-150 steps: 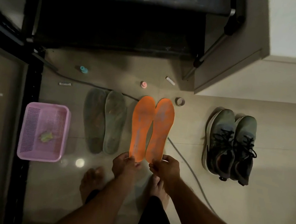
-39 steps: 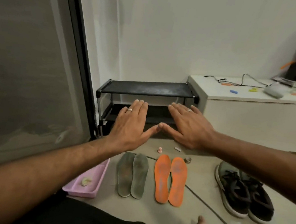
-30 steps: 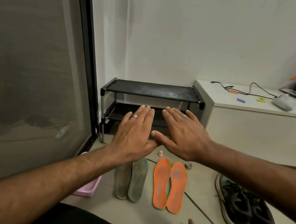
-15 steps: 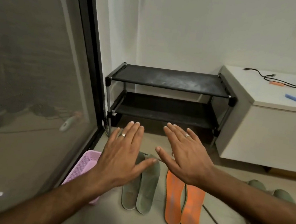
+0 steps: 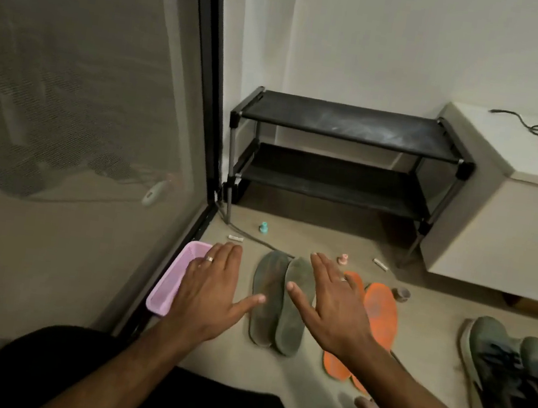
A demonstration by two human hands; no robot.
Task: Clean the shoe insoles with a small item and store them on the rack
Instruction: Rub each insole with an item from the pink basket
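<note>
Since half a second ago both hands have dropped lower and drifted apart, and the view has tilted further toward the floor. Both forearms reach forward, palms down. The left hand (image 5: 211, 294), fingers straight and spread, a ring on one finger, hovers over the near edge of a pink basket (image 5: 167, 288); whether it touches it is unclear. The right hand (image 5: 332, 306), also flat and spread, hangs over the insoles and holds nothing. A grey-green pair of insoles (image 5: 277, 302) lies on the floor between the hands, an orange pair (image 5: 380, 312) just right of it. The black two-shelf rack (image 5: 346, 152) stands far behind, against the wall.
</note>
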